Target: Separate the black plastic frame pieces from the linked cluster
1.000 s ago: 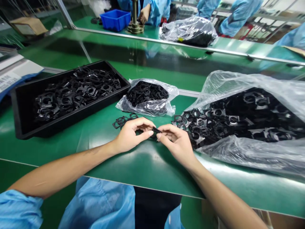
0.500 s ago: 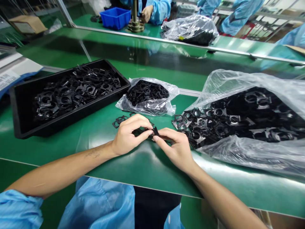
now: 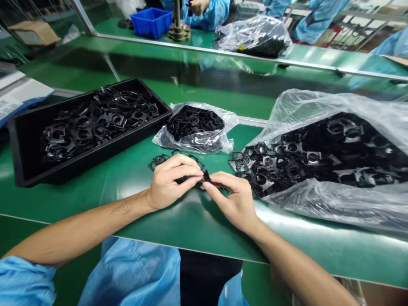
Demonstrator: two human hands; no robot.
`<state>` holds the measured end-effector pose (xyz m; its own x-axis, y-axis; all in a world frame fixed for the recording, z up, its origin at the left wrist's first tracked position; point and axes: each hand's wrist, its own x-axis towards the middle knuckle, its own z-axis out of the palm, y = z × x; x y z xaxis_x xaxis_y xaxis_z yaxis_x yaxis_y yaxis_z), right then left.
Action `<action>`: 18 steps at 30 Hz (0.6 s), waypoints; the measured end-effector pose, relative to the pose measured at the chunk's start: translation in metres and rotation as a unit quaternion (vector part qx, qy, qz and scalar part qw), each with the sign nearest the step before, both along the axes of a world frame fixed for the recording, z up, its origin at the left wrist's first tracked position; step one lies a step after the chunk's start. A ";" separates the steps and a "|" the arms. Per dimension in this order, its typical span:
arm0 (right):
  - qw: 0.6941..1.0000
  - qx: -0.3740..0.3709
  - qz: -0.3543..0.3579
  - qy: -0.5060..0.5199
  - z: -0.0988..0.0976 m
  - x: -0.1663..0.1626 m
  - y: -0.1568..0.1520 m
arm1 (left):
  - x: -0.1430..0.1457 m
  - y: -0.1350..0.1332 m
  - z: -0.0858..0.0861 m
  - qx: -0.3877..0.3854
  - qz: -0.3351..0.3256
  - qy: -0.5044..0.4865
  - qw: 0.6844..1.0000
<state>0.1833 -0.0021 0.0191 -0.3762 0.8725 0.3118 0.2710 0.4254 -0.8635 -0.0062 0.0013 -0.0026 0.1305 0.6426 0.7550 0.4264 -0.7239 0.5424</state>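
My left hand [image 3: 170, 180] and my right hand [image 3: 231, 197] meet over the green table [image 3: 191, 221], fingers pinched together on a small black plastic part [image 3: 206, 176]. Most of that part is hidden by the fingertips. A few loose flat black frames [image 3: 158, 161] lie just beyond my left hand. To the right, a large clear bag [image 3: 334, 148] spills several black square parts with round holes close to my right hand. A small clear bag [image 3: 196, 127] of black rings sits behind my hands.
A black tray [image 3: 25, 170] filled with black parts stands at the left. Across a metal rail [image 3: 223, 52], other people in blue coats work beside a blue bin [image 3: 151, 21], a metal stand [image 3: 178, 29] and another bag [image 3: 255, 36]. Papers [image 3: 19, 95] lie far left.
Both hands have closed in on the small part and my right fingers have turned it slightly. The view has tilted a little; nothing else on the table moved.
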 end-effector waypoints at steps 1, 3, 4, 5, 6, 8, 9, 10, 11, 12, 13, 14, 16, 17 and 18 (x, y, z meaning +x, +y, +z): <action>1.000 0.002 0.001 0.004 -0.001 0.000 0.000 | 0.000 0.000 0.000 -0.002 -0.001 0.000 1.000; 1.000 0.007 0.002 0.007 -0.001 0.000 0.001 | 0.000 0.000 0.000 -0.006 -0.005 -0.001 1.000; 1.000 0.009 0.003 0.008 -0.002 0.000 0.001 | 0.000 0.000 0.000 -0.007 -0.008 -0.002 1.000; 1.000 0.011 0.002 0.007 -0.002 0.000 0.001 | -0.001 0.000 0.001 -0.009 -0.010 -0.002 1.000; 1.000 0.012 0.002 0.006 -0.002 0.000 0.001 | -0.001 0.000 0.001 -0.010 -0.011 -0.003 1.000; 1.000 0.014 0.000 0.004 -0.002 0.000 0.000 | -0.001 0.000 0.001 -0.012 -0.013 -0.004 1.000; 1.000 0.014 -0.001 0.003 -0.002 0.000 0.000 | -0.001 0.000 0.001 -0.012 -0.013 -0.005 1.000; 1.000 0.015 -0.001 0.003 -0.002 0.000 0.000 | -0.001 0.000 0.001 -0.012 -0.014 -0.005 1.000; 1.000 0.016 -0.001 0.004 -0.002 0.000 0.000 | -0.001 0.000 0.001 -0.011 -0.014 -0.005 1.000; 1.000 0.017 0.001 0.004 -0.002 0.000 0.000 | -0.001 0.000 0.001 -0.011 -0.014 -0.005 1.000; 1.000 0.020 0.002 0.005 -0.002 0.000 0.000 | -0.001 0.000 0.001 -0.010 -0.012 -0.005 1.000; 1.000 0.023 0.003 0.006 -0.002 0.000 0.000 | 0.000 0.000 0.001 -0.010 -0.011 -0.005 1.000; 1.000 0.029 0.004 0.007 -0.003 0.000 0.000 | 0.000 0.000 0.001 -0.012 -0.008 -0.004 1.000; 0.999 0.033 0.004 0.007 -0.003 0.000 0.000 | 0.000 0.000 0.001 -0.014 -0.007 -0.003 1.000; 0.999 0.036 0.005 0.006 -0.004 0.001 0.000 | 0.000 0.000 0.001 -0.017 -0.008 -0.002 1.000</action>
